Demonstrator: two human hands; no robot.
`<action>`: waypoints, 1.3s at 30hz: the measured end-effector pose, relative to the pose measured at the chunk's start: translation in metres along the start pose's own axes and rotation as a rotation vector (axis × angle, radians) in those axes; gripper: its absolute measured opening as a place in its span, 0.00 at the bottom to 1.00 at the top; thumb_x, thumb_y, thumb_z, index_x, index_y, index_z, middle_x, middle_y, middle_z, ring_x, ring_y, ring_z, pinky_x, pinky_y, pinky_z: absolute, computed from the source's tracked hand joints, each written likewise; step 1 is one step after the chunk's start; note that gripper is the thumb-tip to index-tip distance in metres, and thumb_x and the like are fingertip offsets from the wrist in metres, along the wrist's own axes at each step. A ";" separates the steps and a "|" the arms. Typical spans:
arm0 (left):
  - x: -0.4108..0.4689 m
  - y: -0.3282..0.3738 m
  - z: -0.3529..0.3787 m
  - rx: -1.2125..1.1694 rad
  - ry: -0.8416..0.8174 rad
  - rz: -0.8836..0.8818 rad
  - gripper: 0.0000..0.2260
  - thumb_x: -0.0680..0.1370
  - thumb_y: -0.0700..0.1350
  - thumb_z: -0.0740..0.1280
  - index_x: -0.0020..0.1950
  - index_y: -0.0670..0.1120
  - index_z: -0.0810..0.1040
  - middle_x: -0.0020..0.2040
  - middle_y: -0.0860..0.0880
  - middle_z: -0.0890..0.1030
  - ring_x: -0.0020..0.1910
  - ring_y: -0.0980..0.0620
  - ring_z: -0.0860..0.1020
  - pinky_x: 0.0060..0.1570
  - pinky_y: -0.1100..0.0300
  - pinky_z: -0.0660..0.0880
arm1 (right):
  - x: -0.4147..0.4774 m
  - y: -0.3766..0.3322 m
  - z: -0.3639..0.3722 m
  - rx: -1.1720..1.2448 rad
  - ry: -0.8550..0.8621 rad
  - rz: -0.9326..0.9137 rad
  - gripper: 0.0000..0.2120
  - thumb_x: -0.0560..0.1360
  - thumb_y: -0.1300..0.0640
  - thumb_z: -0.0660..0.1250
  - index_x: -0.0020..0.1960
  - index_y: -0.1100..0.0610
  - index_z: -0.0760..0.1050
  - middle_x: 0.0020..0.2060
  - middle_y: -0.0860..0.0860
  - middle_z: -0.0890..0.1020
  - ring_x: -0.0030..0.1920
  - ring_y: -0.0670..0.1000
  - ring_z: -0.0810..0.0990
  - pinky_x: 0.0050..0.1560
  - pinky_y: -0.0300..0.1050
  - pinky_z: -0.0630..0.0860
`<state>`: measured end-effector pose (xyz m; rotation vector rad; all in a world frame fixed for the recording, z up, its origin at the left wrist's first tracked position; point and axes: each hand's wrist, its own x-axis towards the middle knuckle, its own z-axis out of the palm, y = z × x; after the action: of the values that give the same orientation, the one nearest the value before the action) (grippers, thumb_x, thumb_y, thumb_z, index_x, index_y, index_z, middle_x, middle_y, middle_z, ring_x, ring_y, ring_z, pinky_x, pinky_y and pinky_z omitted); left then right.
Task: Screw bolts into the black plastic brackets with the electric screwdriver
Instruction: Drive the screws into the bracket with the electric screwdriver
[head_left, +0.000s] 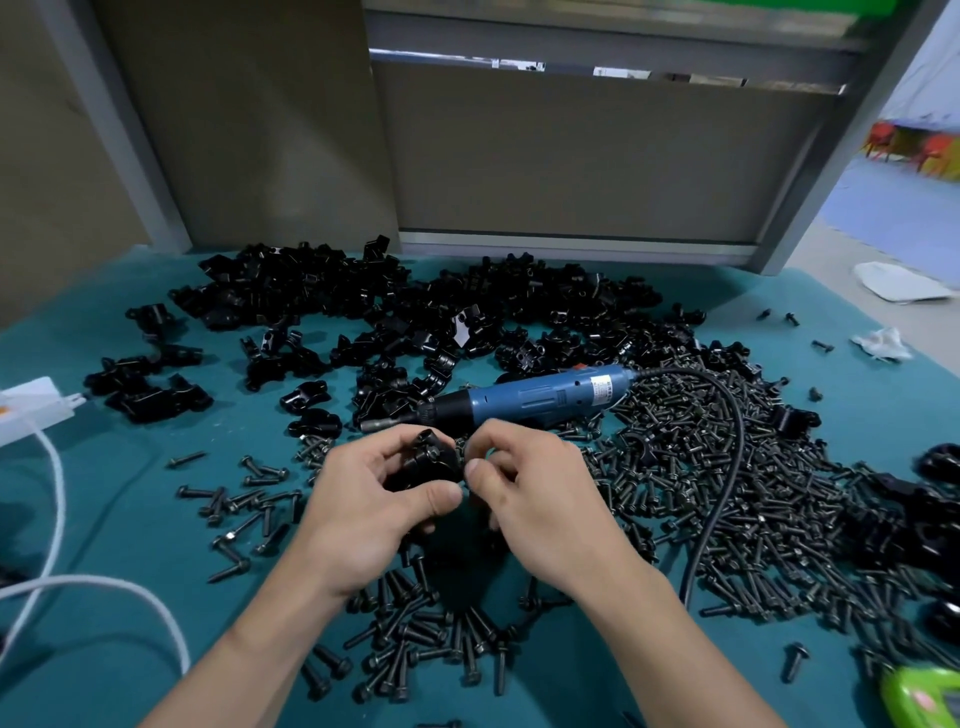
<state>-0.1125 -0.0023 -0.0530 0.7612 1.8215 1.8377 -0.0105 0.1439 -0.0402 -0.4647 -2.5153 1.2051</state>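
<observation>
Left hand (363, 499) grip is wrapping the small black plastic bracket (423, 465). Right hand (524, 483) is pinching what looks like a short dark bolt (462, 456) against it. The blue electric screwdriver (524, 397) is lying crosswise just behind, nearer the right.

A teal cloth (119, 613) covers the table across the lower half of the frame. Behind it, the upper left and centre are filled by drab grey-beige partition panels (597, 156) in grey metal frames (571, 252). A narrow horizontal slot (618, 70) runs near the top. At the upper right lies a pale blue floor (883, 197) with blurred red furniture (883, 140) far back. The light is soft and even.
</observation>
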 end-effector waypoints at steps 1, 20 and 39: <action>0.000 -0.001 0.000 0.007 -0.008 -0.004 0.17 0.70 0.31 0.78 0.49 0.52 0.87 0.43 0.47 0.87 0.37 0.54 0.83 0.32 0.61 0.79 | 0.000 0.001 0.001 -0.029 -0.002 0.004 0.09 0.82 0.53 0.66 0.43 0.48 0.76 0.31 0.49 0.81 0.30 0.48 0.75 0.31 0.43 0.71; 0.000 -0.005 0.002 0.250 0.060 0.083 0.22 0.69 0.35 0.81 0.50 0.62 0.85 0.47 0.59 0.87 0.47 0.61 0.84 0.45 0.69 0.78 | 0.005 0.004 0.008 -0.049 -0.010 0.078 0.20 0.84 0.49 0.62 0.33 0.50 0.72 0.25 0.49 0.76 0.26 0.46 0.70 0.28 0.44 0.64; 0.005 -0.010 -0.015 0.314 0.373 -0.071 0.11 0.80 0.51 0.72 0.51 0.69 0.75 0.39 0.53 0.83 0.28 0.60 0.77 0.28 0.63 0.71 | 0.070 -0.015 -0.026 1.005 0.325 1.033 0.21 0.82 0.50 0.69 0.68 0.62 0.69 0.60 0.69 0.81 0.56 0.64 0.84 0.31 0.54 0.82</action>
<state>-0.1265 -0.0098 -0.0621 0.4664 2.3809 1.7574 -0.0651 0.1824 -0.0034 -1.5304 -1.0430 2.2277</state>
